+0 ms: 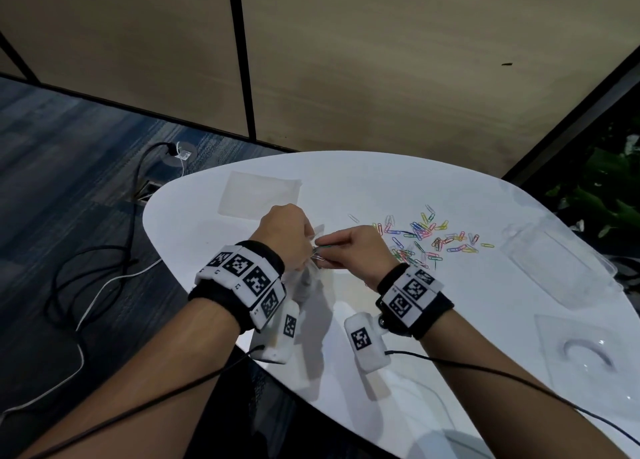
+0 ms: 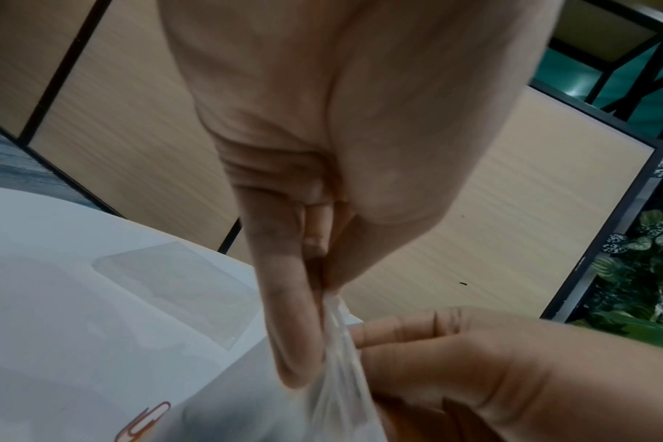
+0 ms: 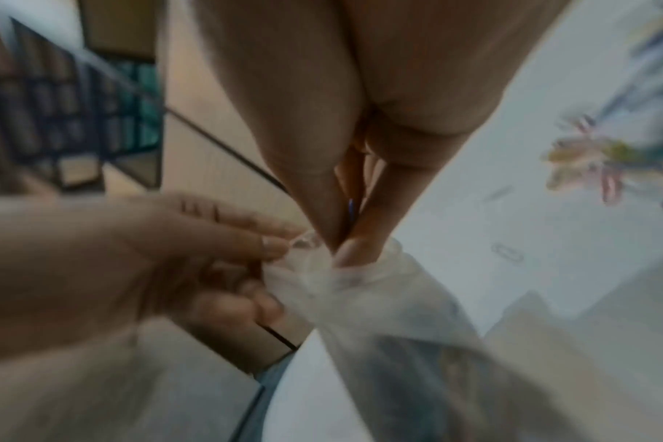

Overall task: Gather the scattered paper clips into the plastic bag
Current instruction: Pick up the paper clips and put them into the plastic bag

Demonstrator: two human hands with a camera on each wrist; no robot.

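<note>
My left hand (image 1: 304,240) pinches the rim of a clear plastic bag (image 1: 308,278) and holds it up above the white table (image 1: 381,181). The left wrist view shows that pinch on the bag (image 2: 337,344) up close. My right hand (image 1: 327,247) pinches paper clips at the bag's mouth. In the right wrist view its thumb and forefinger grip a blue clip (image 3: 351,209), with their tips inside the bag (image 3: 398,314) opening. A pile of coloured paper clips (image 1: 426,240) lies scattered just right of my hands. One orange clip (image 2: 148,421) shows near the bag's lower part.
A second flat clear bag (image 1: 259,195) lies at the far left of the table. Clear plastic trays (image 1: 554,261) (image 1: 585,348) sit at the right. Cables (image 1: 104,268) trail on the floor left of the table edge. A plant (image 1: 606,188) stands at the far right.
</note>
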